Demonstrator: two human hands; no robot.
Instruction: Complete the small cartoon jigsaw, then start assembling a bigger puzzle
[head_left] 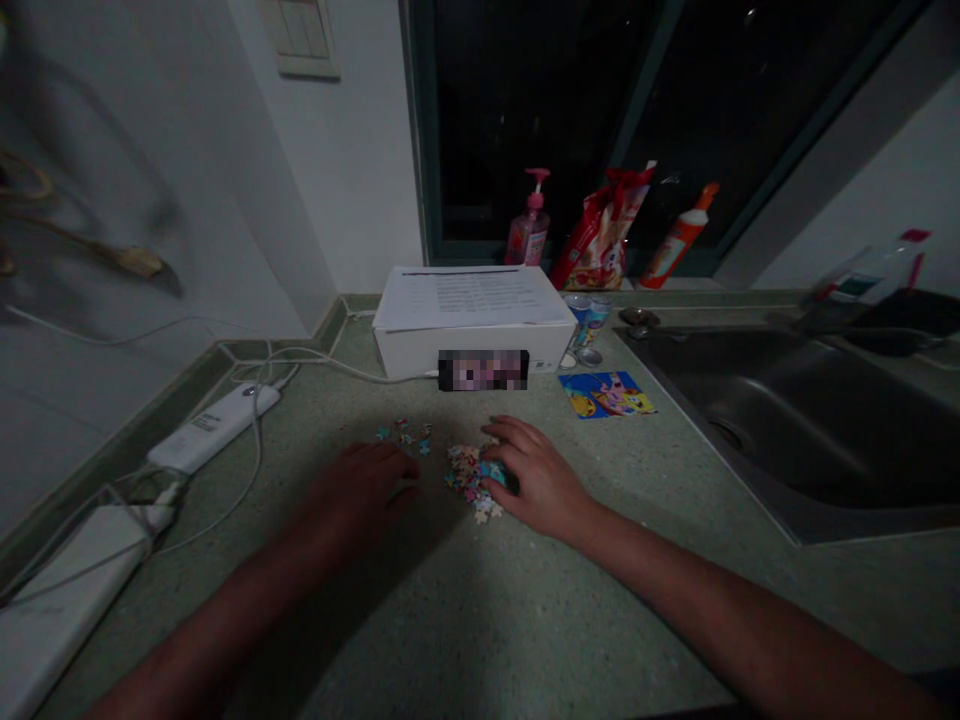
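Small jigsaw puzzle pieces lie in a pile point(466, 468) on the speckled counter between my two hands. My right hand point(544, 480) rests at the pile's right side, fingers and thumb spread and curved around its edge, touching some pieces. My left hand point(364, 485) is left of the pile, its thumb apart from the fingers and nothing visible in it. Just beyond its fingertips lie several loose jigsaw pieces point(406, 438). A blue cartoon picture card point(607, 394) lies flat farther back on the right.
Behind the pieces stands a white box point(405, 345), with a phone point(484, 370) leaning on its front. Cables and a white power strip point(217, 425) run along the left. A metal sink point(750, 400) is at right. Bottles and a red bag point(607, 230) line the windowsill.
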